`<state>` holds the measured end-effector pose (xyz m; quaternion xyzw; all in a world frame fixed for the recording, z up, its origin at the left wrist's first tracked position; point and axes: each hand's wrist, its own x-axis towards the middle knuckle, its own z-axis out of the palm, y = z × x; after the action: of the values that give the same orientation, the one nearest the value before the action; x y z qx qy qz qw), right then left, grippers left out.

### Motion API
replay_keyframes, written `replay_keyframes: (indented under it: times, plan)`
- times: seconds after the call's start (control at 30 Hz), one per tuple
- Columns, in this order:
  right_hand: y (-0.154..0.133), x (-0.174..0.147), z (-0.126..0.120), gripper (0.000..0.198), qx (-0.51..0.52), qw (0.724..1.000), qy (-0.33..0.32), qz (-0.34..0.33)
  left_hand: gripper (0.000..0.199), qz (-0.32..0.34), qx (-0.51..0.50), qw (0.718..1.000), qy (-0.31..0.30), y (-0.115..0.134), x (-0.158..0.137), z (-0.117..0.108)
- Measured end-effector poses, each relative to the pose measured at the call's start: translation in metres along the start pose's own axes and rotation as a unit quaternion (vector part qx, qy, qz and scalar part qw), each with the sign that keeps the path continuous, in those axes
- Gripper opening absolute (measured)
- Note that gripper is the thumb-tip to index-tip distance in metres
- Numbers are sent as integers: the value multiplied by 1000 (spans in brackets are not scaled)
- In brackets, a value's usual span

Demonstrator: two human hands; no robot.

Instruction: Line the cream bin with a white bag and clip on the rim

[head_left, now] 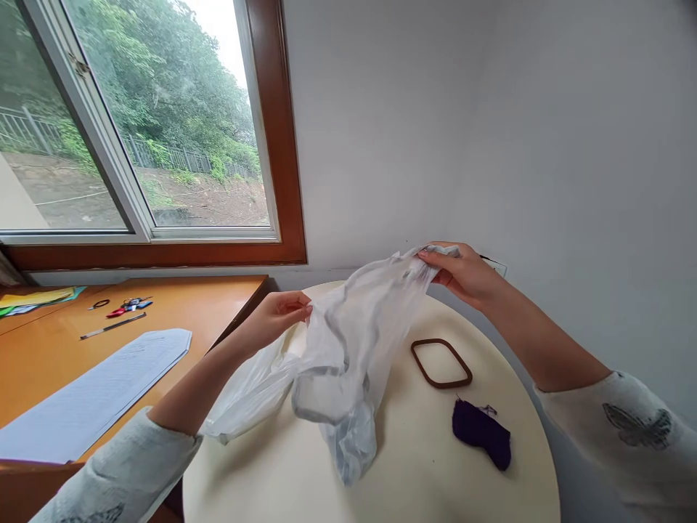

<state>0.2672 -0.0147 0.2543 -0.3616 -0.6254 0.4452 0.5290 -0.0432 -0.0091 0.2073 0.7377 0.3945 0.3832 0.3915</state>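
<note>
White plastic bag [340, 334], centre of frame, pinched by left hand [277, 316] and right hand [462, 274], purple cloth [481, 434], lower right.

Soft daylight comes in through the window [163, 116], the sky [229, 25] glaring white; soft shadows lie across the table [430, 479].

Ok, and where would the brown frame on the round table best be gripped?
Probably its right-hand side, pinched from above: the brown frame lies flat with an open middle, and that side faces away from the plastic bag.
</note>
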Motion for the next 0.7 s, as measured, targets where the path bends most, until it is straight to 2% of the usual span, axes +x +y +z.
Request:
replay_keyframes:
  times: [0.23,0.37,0.47,0.57,0.63,0.7]
  plan:
    - [-5,6,12,19,2,1000,-30,-4,25,-21,90,994,59,-5,13,-6]
    - [-6,14,22,18,2,999,-36,-9,39,15,63,992,106,16,9,2]
    - [-7,18,31,18,4,999,-40,-17,66,33,50,996,74,40,-4,21]
    - [-9,18,38,18,0,999,-45,-21,83,81,114,989,44,53,-14,43]
    - [-10,18,39,19,-2,999,-47,-22,77,95,189,976,53,51,-15,50]
    - [-9,17,38,20,-7,999,-45,-19,61,86,282,953,64,42,-11,50]
